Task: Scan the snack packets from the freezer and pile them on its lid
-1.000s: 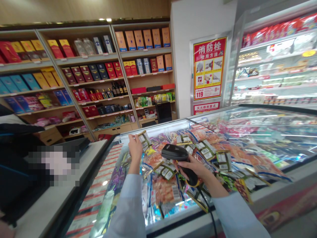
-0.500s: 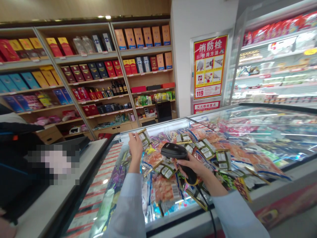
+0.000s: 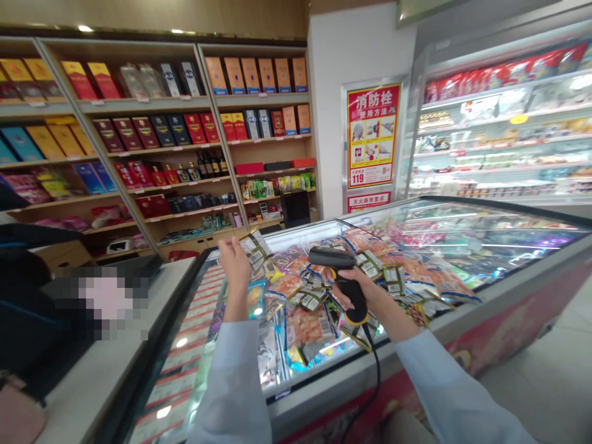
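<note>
My right hand (image 3: 358,288) is wrapped round the handle of a black barcode scanner (image 3: 332,257), whose head points left. A black cable runs down from the scanner's base. Facing it, my left hand (image 3: 235,262) is raised and pinches a small snack packet (image 3: 258,250) with a green-gold edge and a white barcode label. Below both hands, more packets (image 3: 309,298) of that kind lie scattered over larger bags (image 3: 309,327) of orange-pink food. All of these rest on the glass top of a chest freezer (image 3: 467,308).
To the left runs a pale counter (image 3: 104,370), with a person in dark clothing (image 3: 28,296) beside it. Shelves (image 3: 166,98) of boxed goods and bottles line the back wall. A red fire-hydrant sign (image 3: 371,135) and a lit display fridge (image 3: 504,123) stand at the right.
The view has shifted, showing more of the freezer's right side. My right hand has tipped the scanner more upright, its handle now plainly visible. My left hand still holds the packet.
</note>
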